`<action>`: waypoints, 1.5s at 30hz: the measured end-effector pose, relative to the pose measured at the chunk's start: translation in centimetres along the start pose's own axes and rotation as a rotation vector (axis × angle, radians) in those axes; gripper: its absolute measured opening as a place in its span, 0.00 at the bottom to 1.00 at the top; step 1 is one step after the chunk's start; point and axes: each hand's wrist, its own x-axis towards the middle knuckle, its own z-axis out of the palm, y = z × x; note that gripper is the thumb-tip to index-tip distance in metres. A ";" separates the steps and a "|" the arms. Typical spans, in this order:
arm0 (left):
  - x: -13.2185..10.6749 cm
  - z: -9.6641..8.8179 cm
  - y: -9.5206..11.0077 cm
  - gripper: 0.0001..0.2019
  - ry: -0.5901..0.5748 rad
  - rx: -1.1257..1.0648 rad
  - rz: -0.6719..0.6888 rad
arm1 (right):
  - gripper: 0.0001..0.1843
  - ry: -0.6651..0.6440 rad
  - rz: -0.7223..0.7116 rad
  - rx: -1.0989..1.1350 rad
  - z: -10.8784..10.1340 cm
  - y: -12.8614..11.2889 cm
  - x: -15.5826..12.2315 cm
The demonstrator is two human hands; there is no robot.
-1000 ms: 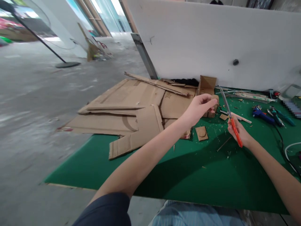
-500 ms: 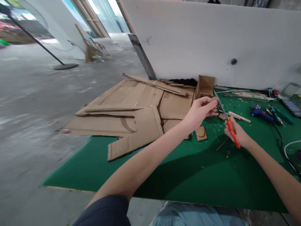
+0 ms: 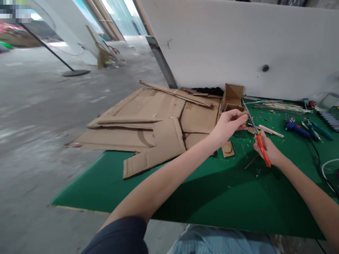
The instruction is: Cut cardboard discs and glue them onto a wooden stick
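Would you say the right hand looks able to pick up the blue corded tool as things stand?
Probably not straight away: the right hand is taken up by the orange-handled scissors, though the blue corded tool lies nearby on the green table with little in between.

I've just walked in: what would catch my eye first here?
Probably the orange-handled scissors in the right hand, close beside the small cardboard piece pinched in the left hand. Next, the flattened cardboard sheets piled toward the left of the green tabletop, and the large white panel standing behind it.
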 end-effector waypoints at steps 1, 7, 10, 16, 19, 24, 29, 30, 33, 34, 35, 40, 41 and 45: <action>0.0 0.0 0.0 0.17 0.000 -0.004 0.003 | 0.17 -0.024 0.016 0.028 -0.2 -0.3 0.0; 0.1 -0.2 -0.1 0.16 0.007 0.009 -0.015 | 0.18 -0.076 0.053 0.068 -0.9 -1.4 0.0; 0.0 -0.3 0.1 0.15 0.006 0.033 -0.023 | 0.18 -0.064 0.028 0.052 -0.9 -1.3 0.0; 0.0 -0.7 0.8 0.13 -0.003 0.143 -0.032 | 0.15 -0.053 -0.006 0.020 -0.8 -1.1 0.0; 0.1 -0.8 1.0 0.13 0.002 0.183 -0.022 | 0.14 -0.036 -0.028 0.007 -0.8 -1.2 -0.1; 0.2 -0.4 0.5 0.11 0.004 0.148 -0.030 | 0.17 0.023 0.037 0.022 -0.2 -1.2 0.0; 0.3 -0.1 -0.4 0.13 0.052 0.046 0.006 | 0.17 0.099 0.037 -0.009 0.3 -1.0 0.1; 0.4 -0.1 -0.4 0.13 0.051 0.061 0.017 | 0.17 0.089 0.034 0.001 0.3 -1.0 0.1; 0.4 -0.5 0.0 0.11 0.016 0.185 0.063 | 0.21 0.035 0.039 0.039 0.2 -1.0 -0.1; 0.4 -0.6 0.3 0.11 -0.001 0.241 0.079 | 0.23 0.016 0.045 0.041 0.1 -1.1 -0.2; 0.4 -0.7 0.5 0.10 -0.017 0.300 0.092 | 0.24 0.003 0.050 0.036 -0.1 -1.1 -0.3; 0.2 -1.1 1.5 0.10 -0.070 0.535 0.115 | 0.22 -0.008 0.045 -0.004 -0.3 -1.4 -0.4; 0.2 -1.2 1.5 0.09 -0.081 0.562 0.125 | 0.20 -0.010 0.060 -0.002 -0.3 -1.5 -0.4; 0.2 -1.5 1.7 0.09 -0.117 0.695 0.199 | 0.18 -0.029 0.088 0.029 -0.4 -1.9 -0.1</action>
